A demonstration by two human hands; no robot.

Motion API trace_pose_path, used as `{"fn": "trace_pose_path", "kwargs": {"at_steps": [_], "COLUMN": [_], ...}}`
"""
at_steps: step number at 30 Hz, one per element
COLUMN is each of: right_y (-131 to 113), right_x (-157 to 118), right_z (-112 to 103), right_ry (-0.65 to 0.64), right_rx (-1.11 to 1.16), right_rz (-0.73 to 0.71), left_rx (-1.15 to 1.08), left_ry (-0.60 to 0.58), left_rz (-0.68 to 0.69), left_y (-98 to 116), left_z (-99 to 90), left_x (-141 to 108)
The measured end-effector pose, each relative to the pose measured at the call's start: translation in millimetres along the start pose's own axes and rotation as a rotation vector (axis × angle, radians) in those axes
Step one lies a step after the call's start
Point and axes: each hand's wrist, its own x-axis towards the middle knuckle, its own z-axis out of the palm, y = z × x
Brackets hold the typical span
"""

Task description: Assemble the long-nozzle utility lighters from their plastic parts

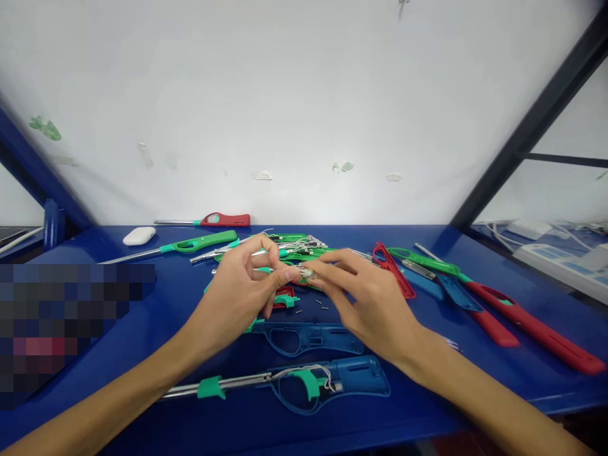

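Observation:
My left hand and my right hand meet fingertip to fingertip above the middle of the table. Between their thumbs and forefingers they pinch a small pale part, mostly covered by the fingers; its exact kind cannot be made out. Below them lies an empty blue lighter casing half. Closer to me, an opened blue lighter shows its metal tube, white wires and green trigger. A few small screws lie just under my right fingers.
Behind the hands is a pile of green casings, tubes and wires. Whole lighters, green and red, lie at the back left by a white earbud case. At right are red lighters and a power strip.

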Motion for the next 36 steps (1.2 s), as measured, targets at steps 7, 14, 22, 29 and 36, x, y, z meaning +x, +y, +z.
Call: {"fn": "trace_pose_path", "kwargs": {"at_steps": [7,14,22,29,36], "right_y": [-12.2,-15.6,-16.8,-17.1,-12.2], "right_x": [-42.0,-84.1,-97.5,-143.7,-138.8], "right_z": [-49.9,-54.0,-40.8,-10.3,-5.5], "right_ry": [-0.042,-0.327,-0.338,-0.168,-0.173], "right_rx": [0.207,0.096,-0.055,-0.259,-0.302], "right_rz": [0.251,0.16,0.139,0.131,0.036], "left_rx": [0.578,0.867,0.994,1.234,1.443], "left_ry": [0.0,-0.032,-0.308,-0.338,-0.585], "left_rz": [0.378,0.64,0.597,0.765,0.603], "left_y": [-11.1,-29.0,-17.2,4.2,24.7], "left_z": [1.4,9.3,29.3,42.5,54.7], "left_x": [-63.5,-85.9,-63.7,-50.6,-42.6]}}
